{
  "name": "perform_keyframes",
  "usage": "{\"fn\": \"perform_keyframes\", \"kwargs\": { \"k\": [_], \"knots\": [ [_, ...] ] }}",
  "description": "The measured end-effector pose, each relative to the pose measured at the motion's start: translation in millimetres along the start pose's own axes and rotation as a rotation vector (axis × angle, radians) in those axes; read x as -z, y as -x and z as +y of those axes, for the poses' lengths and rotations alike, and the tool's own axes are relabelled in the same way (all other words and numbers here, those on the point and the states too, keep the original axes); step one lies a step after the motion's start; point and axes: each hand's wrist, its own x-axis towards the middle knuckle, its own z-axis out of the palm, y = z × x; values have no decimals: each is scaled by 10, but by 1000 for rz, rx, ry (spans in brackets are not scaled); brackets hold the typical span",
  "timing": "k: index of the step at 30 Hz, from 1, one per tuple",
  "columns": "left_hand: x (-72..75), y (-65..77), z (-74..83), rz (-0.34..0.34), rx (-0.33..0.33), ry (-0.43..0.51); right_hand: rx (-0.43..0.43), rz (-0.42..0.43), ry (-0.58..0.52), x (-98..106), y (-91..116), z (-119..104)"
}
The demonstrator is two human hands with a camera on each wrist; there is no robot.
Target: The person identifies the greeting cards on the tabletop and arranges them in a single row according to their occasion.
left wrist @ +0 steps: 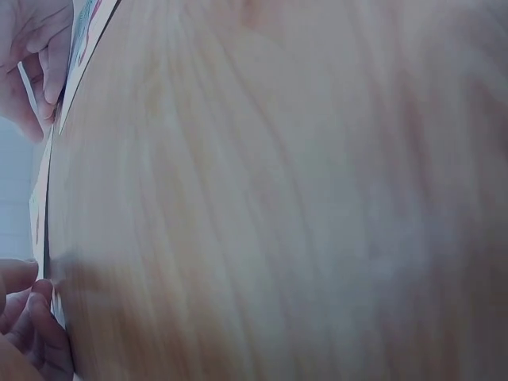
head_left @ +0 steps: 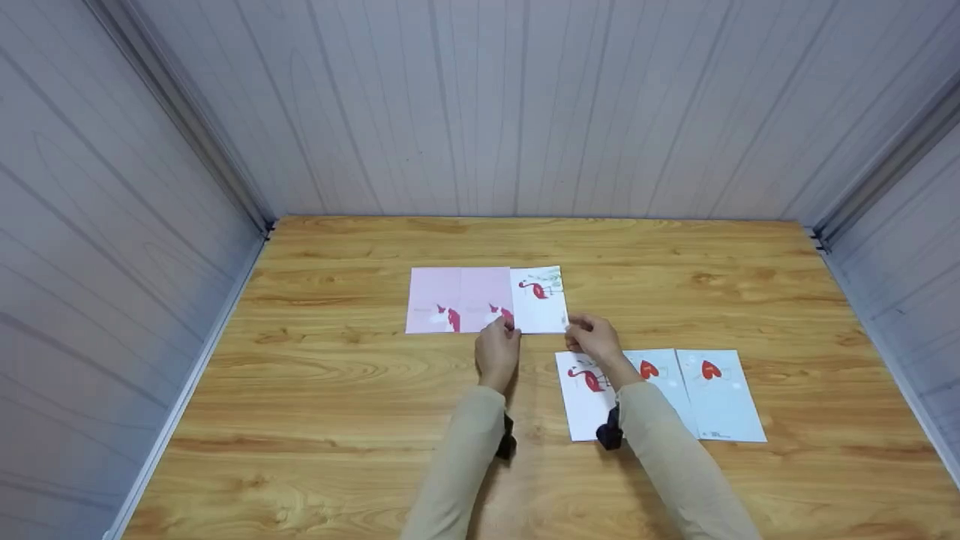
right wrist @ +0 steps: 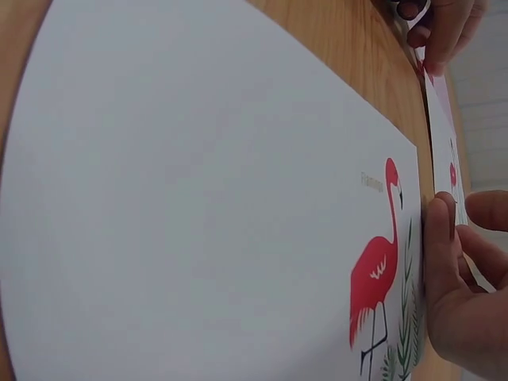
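Note:
A white flamingo card (head_left: 539,309) lies at the right end of a row, with two pink unicorn cards (head_left: 433,300) to its left. My left hand (head_left: 498,352) pinches its lower left corner, beside the second pink card. At its lower right corner my right hand (head_left: 596,341) grips the edge between thumb and fingers. In the right wrist view the right hand (right wrist: 468,278) is at the card's edge and the left hand (right wrist: 448,32) farther off. The left wrist view catches only parts of the left hand (left wrist: 32,325) and right hand (left wrist: 36,59) at its left side.
Under the right forearm lies a second flamingo card (head_left: 585,405), partly covered. To its right are two pale cards with red hearts, one partly hidden by the sleeve and one in full sight (head_left: 724,401). Panelled walls (head_left: 480,112) enclose the wooden table (head_left: 315,420).

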Motion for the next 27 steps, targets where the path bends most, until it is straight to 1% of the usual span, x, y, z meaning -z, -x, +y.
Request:
{"fn": "perform_keyframes", "kwargs": {
  "k": [4,9,14,17,21,24,27],
  "knots": [
    [8,12,-25,-13,2,47,-1,-6,-30,3,3,15],
    [15,32,-59,-38,0,118,41,-18,-40,17,30,50],
    [11,79,-58,-53,-51,129,98,-33,-66,48,75,100],
    [-8,135,-39,-78,-111,99,118,-35,-92,73,91,132],
    [-48,224,-10,-104,-212,28,137,-21,-128,101,103,160],
    [-78,281,11,-112,-244,-35,141,-22,-134,120,117,170],
    [-100,322,26,-123,-237,-75,139,-28,-125,144,136,181]
  ]
}}
